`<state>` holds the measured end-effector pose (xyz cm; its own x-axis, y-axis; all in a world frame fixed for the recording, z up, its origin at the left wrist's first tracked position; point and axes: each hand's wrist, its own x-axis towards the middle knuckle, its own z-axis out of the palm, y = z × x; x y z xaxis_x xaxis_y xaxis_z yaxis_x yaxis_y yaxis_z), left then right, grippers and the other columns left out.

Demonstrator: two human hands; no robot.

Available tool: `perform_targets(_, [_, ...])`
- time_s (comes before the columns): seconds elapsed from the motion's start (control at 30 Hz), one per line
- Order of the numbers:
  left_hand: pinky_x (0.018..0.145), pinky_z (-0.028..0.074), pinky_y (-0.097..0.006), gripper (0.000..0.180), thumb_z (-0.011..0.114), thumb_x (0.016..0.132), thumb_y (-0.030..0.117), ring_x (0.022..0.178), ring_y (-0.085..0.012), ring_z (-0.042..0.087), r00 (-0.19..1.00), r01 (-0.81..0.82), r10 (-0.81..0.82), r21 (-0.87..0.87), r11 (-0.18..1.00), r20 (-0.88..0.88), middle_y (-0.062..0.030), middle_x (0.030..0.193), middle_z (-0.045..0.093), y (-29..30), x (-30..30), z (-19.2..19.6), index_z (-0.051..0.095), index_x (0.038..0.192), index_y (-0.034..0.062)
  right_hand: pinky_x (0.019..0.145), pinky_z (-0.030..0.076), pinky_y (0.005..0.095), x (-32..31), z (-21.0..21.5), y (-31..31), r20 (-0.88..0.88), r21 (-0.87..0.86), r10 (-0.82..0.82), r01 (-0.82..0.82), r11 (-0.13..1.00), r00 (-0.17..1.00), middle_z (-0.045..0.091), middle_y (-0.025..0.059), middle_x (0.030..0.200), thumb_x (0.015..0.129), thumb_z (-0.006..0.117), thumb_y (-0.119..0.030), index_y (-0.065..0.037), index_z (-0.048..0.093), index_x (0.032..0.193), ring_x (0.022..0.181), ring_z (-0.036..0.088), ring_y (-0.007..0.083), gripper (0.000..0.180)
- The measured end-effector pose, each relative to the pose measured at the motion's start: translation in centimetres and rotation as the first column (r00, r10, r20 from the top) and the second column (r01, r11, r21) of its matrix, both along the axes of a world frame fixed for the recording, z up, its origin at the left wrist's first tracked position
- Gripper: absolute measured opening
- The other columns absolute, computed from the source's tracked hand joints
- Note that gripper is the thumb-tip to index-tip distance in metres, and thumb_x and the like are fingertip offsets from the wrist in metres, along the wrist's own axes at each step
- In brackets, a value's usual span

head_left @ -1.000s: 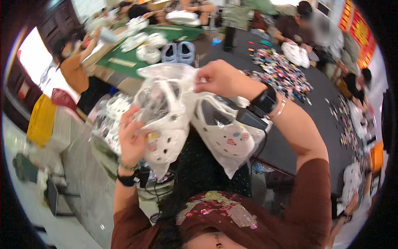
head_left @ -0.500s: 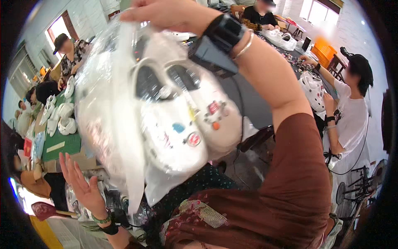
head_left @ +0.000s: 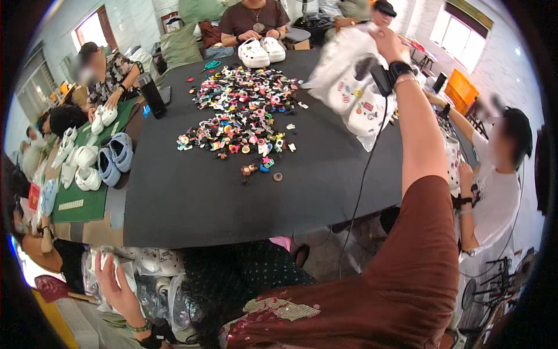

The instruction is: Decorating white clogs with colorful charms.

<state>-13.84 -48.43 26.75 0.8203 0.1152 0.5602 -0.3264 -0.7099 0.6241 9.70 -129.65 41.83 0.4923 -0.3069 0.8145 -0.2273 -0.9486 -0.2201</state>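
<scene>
Head view: right hand clutches a plastic bag of white clogs, left hand spread wide.

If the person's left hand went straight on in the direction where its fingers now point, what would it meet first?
The left hand would probably meet the brown cardboard beside the green mat first, though depth is hard to judge from this view.

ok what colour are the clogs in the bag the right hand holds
White clogs with small multicoloured charms; best seen in the head view.
</scene>
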Motion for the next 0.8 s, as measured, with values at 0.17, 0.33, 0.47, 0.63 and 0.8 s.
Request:
perform_targets(0.17, [0.094, 0.048, -0.033, 0.024, 0.047, 0.096, -0.001, 0.11, -0.0229, 0.057, 0.994, -0.088, 0.078, -0.134, 0.987, -0.081, -0.0134, 0.142, 0.039, 1.4, -1.1, -1.6, 0.055, 0.117, -0.0082, 0.08, 0.05, 0.0432, -0.3, -9.8, -7.0, -0.33, -0.007, -0.277, 0.291, 0.957, 0.903, 0.069, 0.0158, 0.09, 0.08, 0.066, -0.039, -0.008, 0.067, 0.095, 0.09, 0.065, 0.033, 0.034])
perform_targets(0.33, [0.093, 0.048, -0.032, 0.023, 0.048, 0.095, -0.001, 0.109, -0.0212, 0.057, 0.993, -0.069, 0.05, -0.174, 0.982, -0.111, -0.0126, 0.141, 0.04, 1.7, 0.7, -3.7, 0.055, 0.116, -0.0079, 0.079, 0.05, 0.0382, -4.4, -13.6, -15.4, -0.185, 0.248, -0.321, 0.36, 0.899, 0.929, 0.07, 0.0128, 0.085, 0.08, 0.066, -0.039, -0.008, 0.069, 0.086, 0.086, 0.066, 0.0298, 0.032])
perform_targets(0.47, [0.089, 0.048, -0.028, 0.022, 0.05, 0.095, 0.0, 0.105, -0.0165, 0.056, 0.987, -0.086, 0.055, -0.2, 0.976, -0.152, -0.0113, 0.14, 0.043, 0.5, 1.8, -4.1, 0.057, 0.115, -0.0062, 0.079, 0.049, 0.0418, -5.0, -11.8, -17.5, 0.099, 0.313, -0.264, 0.222, 0.923, 0.959, 0.069, 0.015, 0.088, 0.079, 0.066, -0.035, -0.015, 0.073, 0.086, 0.088, 0.065, 0.0323, 0.023])
perform_targets(0.63, [0.089, 0.048, -0.028, 0.023, 0.054, 0.094, 0.001, 0.102, -0.0168, 0.059, 0.978, -0.158, 0.129, -0.181, 0.971, -0.162, -0.0111, 0.139, 0.044, 2.3, 0.7, -4.2, 0.058, 0.116, -0.0053, 0.079, 0.049, 0.0405, -2.0, -14.5, -22.1, 0.06, 0.185, -0.188, 0.174, 0.967, 0.98, 0.069, 0.0161, 0.087, 0.087, 0.059, -0.032, -0.011, 0.072, 0.091, 0.089, 0.064, 0.0325, 0.025])
perform_targets(0.8, [0.073, 0.045, -0.022, 0.024, 0.056, 0.093, 0.003, 0.089, -0.009, 0.059, 0.932, -0.312, 0.248, -0.237, 0.92, -0.263, -0.007, 0.136, 0.047, 3.5, -1.4, -4.4, 0.063, 0.116, 0.0007, 0.068, 0.05, 0.0478, 1.7, -16.6, -18.0, -0.571, -0.645, -0.274, -0.216, 0.733, 0.774, 0.065, 0.0152, 0.085, 0.092, 0.046, -0.021, -0.008, 0.063, 0.103, 0.079, 0.064, 0.0327, 0.023])
